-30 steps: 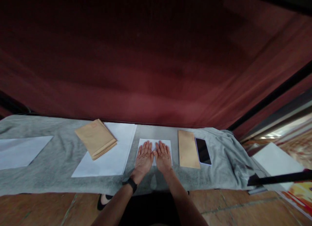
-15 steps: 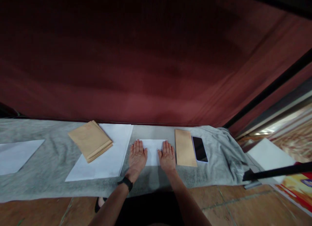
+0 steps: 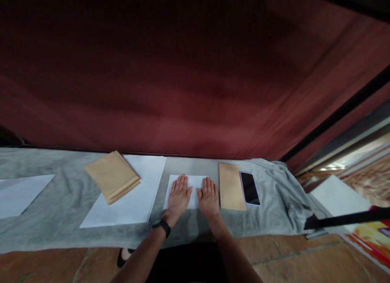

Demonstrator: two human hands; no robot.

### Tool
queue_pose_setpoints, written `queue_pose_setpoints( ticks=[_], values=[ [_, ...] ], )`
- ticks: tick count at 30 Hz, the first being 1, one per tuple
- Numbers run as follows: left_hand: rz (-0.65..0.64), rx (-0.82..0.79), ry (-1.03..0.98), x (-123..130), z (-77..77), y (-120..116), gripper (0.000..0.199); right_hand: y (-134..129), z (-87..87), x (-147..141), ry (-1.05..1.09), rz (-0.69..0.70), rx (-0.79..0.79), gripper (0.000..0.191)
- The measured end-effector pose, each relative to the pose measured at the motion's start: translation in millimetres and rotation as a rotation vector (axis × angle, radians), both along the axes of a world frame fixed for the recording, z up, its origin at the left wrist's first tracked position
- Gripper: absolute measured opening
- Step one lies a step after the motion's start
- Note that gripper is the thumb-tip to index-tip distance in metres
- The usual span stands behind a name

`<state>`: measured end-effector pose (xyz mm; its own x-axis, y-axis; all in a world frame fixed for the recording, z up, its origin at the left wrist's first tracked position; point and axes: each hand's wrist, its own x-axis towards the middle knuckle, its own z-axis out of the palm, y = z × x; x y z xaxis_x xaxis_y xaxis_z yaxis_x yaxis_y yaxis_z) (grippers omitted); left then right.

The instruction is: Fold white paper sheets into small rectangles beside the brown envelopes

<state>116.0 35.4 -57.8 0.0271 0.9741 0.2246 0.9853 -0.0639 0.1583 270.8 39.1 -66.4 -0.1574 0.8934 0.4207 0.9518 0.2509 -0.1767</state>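
A small white sheet of paper (image 3: 194,193) lies on the grey cloth in front of me. My left hand (image 3: 179,195), with a black band on its wrist, rests flat on the sheet's left part, fingers stretched out. Flat on its right end lies my right hand (image 3: 209,197), fingers straight and slightly apart. Just right of that hand is a brown envelope (image 3: 232,186). To the left, a stack of brown envelopes (image 3: 112,175) sits at an angle on larger white sheets (image 3: 131,207).
A dark-screened phone (image 3: 250,188) lies right of the single envelope. Another white sheet (image 3: 22,193) is at the far left of the grey cloth (image 3: 70,201). Behind stands a dark red panel (image 3: 183,128). A black bar (image 3: 350,217) crosses at the right.
My left hand has slid right, toward my right hand, uncovering the left edge of the small sheet. My right hand has stayed in place.
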Motion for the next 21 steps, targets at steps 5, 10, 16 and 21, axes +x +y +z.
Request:
queue_pose_setpoints(
  ticks=[5,10,16,21],
  values=[
    [0.115,0.054,0.020,-22.1,-2.4,-10.4,0.063,-0.7,0.0,0.7,0.011,0.003,-0.009,0.055],
    [0.137,0.050,0.006,-26.3,1.9,-18.7,0.063,2.5,0.5,-2.7,0.026,-0.025,-0.035,0.055],
    [0.135,0.016,0.049,-24.3,9.2,-18.1,0.057,11.6,10.0,-46.0,0.069,0.068,-0.155,0.050],
    [0.119,-0.044,0.064,-25.7,13.3,-18.2,0.054,10.9,8.0,-65.0,0.059,0.193,-0.170,0.049]
  ],
)
